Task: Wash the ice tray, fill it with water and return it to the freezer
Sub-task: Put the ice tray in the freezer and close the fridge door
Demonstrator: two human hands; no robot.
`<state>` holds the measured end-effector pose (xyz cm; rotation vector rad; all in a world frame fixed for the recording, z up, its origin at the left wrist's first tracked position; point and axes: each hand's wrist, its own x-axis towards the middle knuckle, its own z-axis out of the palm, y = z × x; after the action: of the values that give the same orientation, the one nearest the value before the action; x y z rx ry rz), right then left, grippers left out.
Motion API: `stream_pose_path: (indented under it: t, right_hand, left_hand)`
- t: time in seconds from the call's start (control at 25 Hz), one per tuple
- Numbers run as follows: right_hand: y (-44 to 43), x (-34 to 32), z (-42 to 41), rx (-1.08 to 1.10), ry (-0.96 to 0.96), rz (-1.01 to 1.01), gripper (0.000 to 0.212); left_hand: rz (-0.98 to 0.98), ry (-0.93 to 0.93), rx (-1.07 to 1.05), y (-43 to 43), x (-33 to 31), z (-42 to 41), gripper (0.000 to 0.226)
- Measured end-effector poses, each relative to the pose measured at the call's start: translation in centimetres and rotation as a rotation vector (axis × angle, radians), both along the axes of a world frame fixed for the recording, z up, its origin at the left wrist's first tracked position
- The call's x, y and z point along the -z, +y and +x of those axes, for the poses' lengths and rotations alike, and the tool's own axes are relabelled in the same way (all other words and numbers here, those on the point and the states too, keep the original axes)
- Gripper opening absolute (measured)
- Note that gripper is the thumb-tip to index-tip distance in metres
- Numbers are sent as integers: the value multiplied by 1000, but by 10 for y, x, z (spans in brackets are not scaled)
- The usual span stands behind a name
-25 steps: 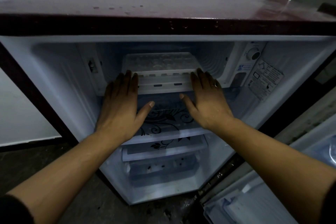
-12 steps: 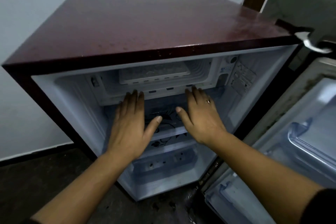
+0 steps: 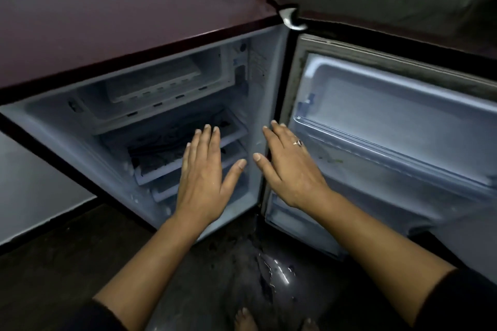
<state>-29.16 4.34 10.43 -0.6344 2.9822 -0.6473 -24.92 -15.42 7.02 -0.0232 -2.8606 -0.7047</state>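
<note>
Now the ice tray [image 3: 154, 83] lies flat in the freezer compartment [image 3: 213, 68] at the top of the fridge [image 3: 107, 21], kept level, we judge, so that its water does not spill. Our left hand [image 3: 201, 172] and right hand [image 3: 291, 169] hover below it, well apart from it, palms down, fingers straight, gripping nothing. We count one tray, two free hands and one door [image 3: 403, 115] standing open; closing it looks like the step left.

One mini fridge [image 3: 107, 21], one open door [image 3: 403, 105], one ice tray [image 3: 153, 83]. Two hands, left hand [image 3: 204, 177] and right hand [image 3: 290, 169]; one ring [image 3: 297, 143]. Two fridge shelves [image 3: 172, 166], two bare feet [image 3: 243, 320].
</note>
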Motion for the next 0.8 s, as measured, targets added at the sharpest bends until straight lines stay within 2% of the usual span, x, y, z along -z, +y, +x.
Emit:
stream_pose_path:
  t: [0.4,0.68,0.8]
  right_hand:
    - [177,-5,89,280,-1,-71,67]
    - [332,-16,148,425,49,-121,65]
    - [389,-22,151,506,73,-194,56]
  left_hand:
    - [35,87,286,171,-22,22,88]
    - [69,243,374,319,-62,36,82]
    - [31,335,403,372,-90,30,80]
